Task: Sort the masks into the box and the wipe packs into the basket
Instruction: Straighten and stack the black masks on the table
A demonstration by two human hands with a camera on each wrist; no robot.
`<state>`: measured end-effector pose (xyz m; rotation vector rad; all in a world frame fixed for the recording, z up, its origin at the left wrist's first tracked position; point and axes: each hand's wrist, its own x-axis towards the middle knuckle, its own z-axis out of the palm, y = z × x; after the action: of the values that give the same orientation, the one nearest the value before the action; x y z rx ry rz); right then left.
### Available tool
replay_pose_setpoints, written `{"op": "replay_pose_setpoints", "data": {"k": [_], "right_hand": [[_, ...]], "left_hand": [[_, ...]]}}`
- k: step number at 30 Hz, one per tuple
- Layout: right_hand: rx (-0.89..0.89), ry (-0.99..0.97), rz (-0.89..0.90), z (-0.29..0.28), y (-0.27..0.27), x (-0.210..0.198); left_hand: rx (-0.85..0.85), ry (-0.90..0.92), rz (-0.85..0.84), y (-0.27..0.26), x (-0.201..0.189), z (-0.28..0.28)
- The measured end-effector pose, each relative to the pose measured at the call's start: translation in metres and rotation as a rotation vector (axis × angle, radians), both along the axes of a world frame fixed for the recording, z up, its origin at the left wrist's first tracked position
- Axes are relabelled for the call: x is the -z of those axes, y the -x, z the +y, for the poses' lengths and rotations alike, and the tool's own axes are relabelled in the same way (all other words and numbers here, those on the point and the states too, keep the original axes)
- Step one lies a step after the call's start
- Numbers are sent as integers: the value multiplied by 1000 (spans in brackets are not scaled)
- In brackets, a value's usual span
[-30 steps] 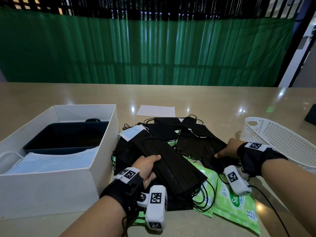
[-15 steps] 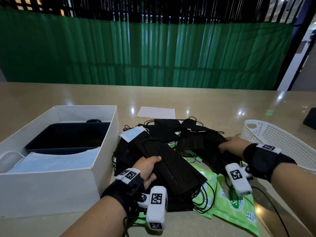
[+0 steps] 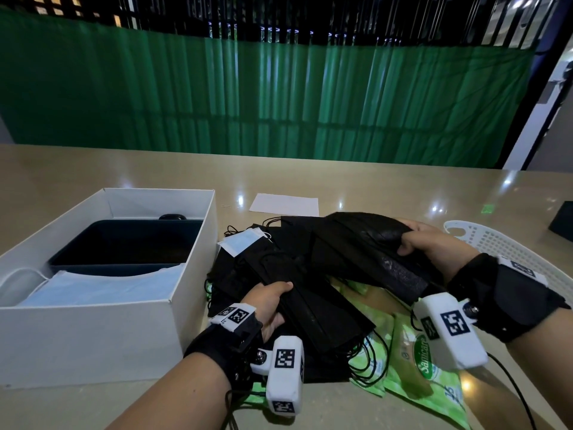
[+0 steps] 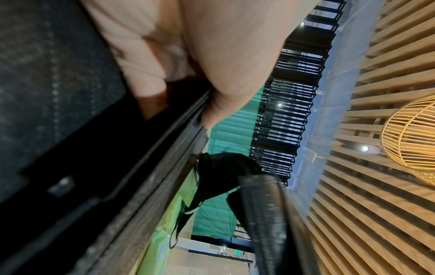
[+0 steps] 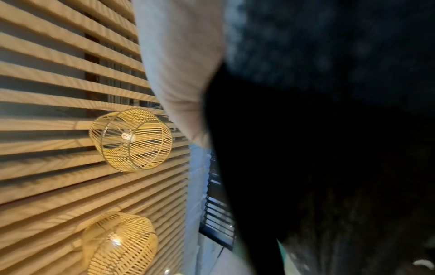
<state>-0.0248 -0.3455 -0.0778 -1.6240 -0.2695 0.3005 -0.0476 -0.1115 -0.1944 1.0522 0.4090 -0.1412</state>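
Note:
A heap of black masks (image 3: 294,252) lies in the middle of the table, with a pale blue mask (image 3: 242,243) at its left edge. My left hand (image 3: 273,302) grips a stack of black masks (image 3: 322,318) at the front of the heap; its thumb (image 4: 226,89) presses on the stack's edge (image 4: 164,167). My right hand (image 3: 431,246) grips a bundle of black masks (image 3: 369,249) lifted off the heap, which fills the right wrist view as black mask fabric (image 5: 329,167). Green wipe packs (image 3: 418,367) lie under the heap. The white box (image 3: 93,333) at left holds blue masks (image 3: 102,287). The white basket (image 3: 508,252) stands at right.
A dark tray (image 3: 130,243) sits inside the box. A white sheet of paper (image 3: 283,204) lies behind the heap. A dark object (image 3: 562,220) is at the far right table edge. A green curtain (image 3: 279,97) hangs beyond the table.
My right hand has closed on a bundle of black masks and raised it off the heap, uncovering more of the green wipe packs. My left hand keeps its hold in place.

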Motion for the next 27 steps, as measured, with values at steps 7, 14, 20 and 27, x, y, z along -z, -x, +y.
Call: {"op": "replay_pose_setpoints", "data": {"k": [7, 14, 20, 27], "right_hand": [[-60, -139, 7, 19, -6, 21], [-51, 564, 117, 25, -18, 75], [1, 454, 195, 28, -18, 70], [-40, 454, 173, 23, -30, 81]], "left_hand": [[-16, 78, 19, 2, -4, -1], [-14, 90, 42, 4, -5, 3], [31, 142, 37, 0, -1, 6], [53, 14, -18, 5, -4, -1]]}}
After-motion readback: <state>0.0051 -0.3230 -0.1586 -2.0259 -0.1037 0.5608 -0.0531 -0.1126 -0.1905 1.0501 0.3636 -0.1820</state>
